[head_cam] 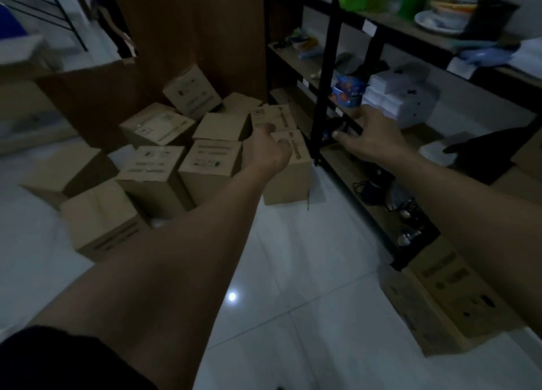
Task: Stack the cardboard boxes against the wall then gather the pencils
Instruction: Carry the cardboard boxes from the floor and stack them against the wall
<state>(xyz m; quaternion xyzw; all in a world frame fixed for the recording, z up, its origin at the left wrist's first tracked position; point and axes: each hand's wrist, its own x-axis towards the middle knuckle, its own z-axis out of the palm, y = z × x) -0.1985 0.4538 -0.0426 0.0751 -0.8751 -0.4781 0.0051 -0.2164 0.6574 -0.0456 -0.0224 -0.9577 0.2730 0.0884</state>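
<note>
Above open floor, left hand hovers at the cardboard box's edge.

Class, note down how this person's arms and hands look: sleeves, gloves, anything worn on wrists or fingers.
Both forearms are bare to the left hand and right hand: no gloves, watch or rings show in this dim view. Dark fabric, apparently a short sleeve, covers the left upper arm. No right sleeve shows.

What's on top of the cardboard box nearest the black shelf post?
Another cardboard box, also printed QUALITY, apparently stacked on it. The left hand covers their seam, so contact is hidden.
</note>
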